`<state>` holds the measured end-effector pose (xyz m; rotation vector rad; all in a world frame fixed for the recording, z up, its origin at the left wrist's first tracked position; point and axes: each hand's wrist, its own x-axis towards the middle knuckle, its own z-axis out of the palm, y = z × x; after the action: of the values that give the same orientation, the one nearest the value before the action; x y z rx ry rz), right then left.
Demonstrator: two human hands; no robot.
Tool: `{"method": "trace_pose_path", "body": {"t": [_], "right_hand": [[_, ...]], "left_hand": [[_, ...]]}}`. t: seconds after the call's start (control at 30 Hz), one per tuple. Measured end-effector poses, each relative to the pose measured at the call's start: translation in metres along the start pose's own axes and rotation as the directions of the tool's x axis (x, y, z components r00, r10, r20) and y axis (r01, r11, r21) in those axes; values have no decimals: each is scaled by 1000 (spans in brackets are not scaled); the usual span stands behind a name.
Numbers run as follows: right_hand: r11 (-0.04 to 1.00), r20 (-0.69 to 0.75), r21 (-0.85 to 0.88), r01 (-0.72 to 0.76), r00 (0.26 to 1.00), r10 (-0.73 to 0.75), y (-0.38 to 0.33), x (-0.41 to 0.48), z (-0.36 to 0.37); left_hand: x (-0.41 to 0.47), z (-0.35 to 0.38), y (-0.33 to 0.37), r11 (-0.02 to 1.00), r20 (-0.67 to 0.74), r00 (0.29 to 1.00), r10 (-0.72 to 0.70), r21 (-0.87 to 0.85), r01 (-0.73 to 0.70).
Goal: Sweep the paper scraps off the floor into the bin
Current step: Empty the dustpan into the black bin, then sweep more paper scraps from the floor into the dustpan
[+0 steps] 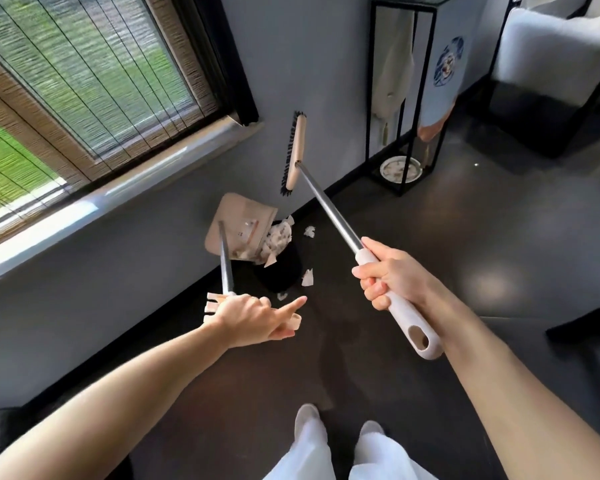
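Dark glossy floor (465, 258), grey wall (309, 64), window blinds (84, 74), black metal stand (400, 98)

Beige dustpan (238, 223); black bin (281, 271); white scraps (307, 277); dark floor (465, 306).

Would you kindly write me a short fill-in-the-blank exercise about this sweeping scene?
1. The right hand grips the beige, metal-shafted broom, whose bristles are ____.
2. The left hand holds the beige long-handled dustpan with its ____ finger pointing out.
3. White paper scraps lie on the dark ____ beside the black round bin.
Missing words: black; index; floor.
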<state>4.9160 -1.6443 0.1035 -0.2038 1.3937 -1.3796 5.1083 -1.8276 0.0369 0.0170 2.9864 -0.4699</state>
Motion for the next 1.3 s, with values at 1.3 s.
{"method": "trace_pose_path", "body": {"t": [1.3], "right_hand": [[975,158,-183,-124,975,154,127,-144,49]], "left_hand": [[-237,-96,124,-100,214,106,-971,-769,632]]}}
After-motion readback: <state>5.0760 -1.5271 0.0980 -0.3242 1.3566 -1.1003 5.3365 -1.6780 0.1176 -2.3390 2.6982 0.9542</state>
